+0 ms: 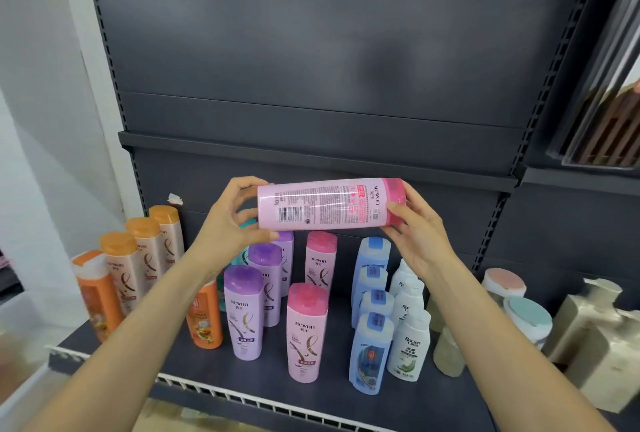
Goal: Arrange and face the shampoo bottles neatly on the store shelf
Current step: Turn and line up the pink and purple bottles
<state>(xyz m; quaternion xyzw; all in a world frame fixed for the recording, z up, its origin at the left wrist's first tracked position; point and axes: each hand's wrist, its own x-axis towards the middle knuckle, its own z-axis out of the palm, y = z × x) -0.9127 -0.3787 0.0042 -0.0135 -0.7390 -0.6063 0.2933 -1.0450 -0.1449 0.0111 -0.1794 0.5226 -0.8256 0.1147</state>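
In the head view, a pink bottle (329,203) is held sideways in the air between both hands, above the shelf (263,376). Its barcode side is turned toward the camera, and its darker pink cap points to the right. The base end is gripped by the left hand (230,220), with the thumb curled under the bottle and the fingers bent round its end. The cap end is gripped by the right hand (417,227), with the fingers curled over the cap and the thumb laid along the bottle's near side.

Just below the held bottle, two pink bottles (307,331) are stood upright on the shelf, one behind the other. Below the left hand, purple bottles (243,314) are stood in a row running back. Left of the left forearm, a row of orange-capped bottles (138,265) is seen, and an orange bottle (204,317) is partly hidden behind that forearm. Below the right hand, blue bottles (370,348) are lined up front to back, with white bottles (408,345) just beside them. Right of the right forearm, beige pump bottles (595,327) and round-lidded jars (526,317) are placed.
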